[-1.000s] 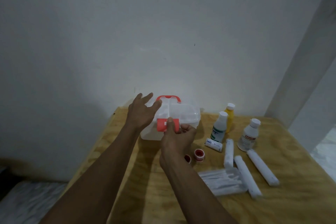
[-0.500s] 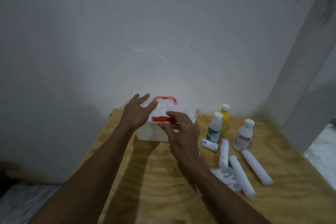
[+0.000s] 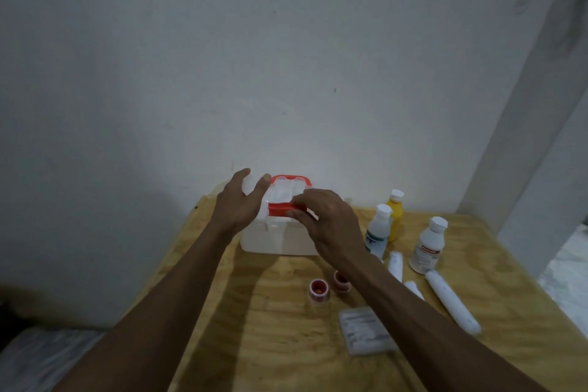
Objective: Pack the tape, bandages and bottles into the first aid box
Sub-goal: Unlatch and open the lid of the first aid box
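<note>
Since a second ago the right hand (image 3: 327, 219) has turned palm-down and now pinches the red latch (image 3: 281, 209), which has swung up from the box front. Nearest lie the packet (image 3: 366, 331), tape rolls (image 3: 318, 289) and bandages (image 3: 451, 305); beyond, the bottles (image 3: 378, 229). Farthest, the left hand (image 3: 238, 204) rests spread against the first aid box (image 3: 276, 239).

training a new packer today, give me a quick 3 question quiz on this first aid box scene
1. True or false: the right hand is at the red latch of the first aid box.
2. How many bottles stand on the table? A) two B) three C) five
3. What colour is the bottle nearest the wall?

Key: 1 true; 2 B; 3 yellow. The left hand steadies the box lid.
</note>
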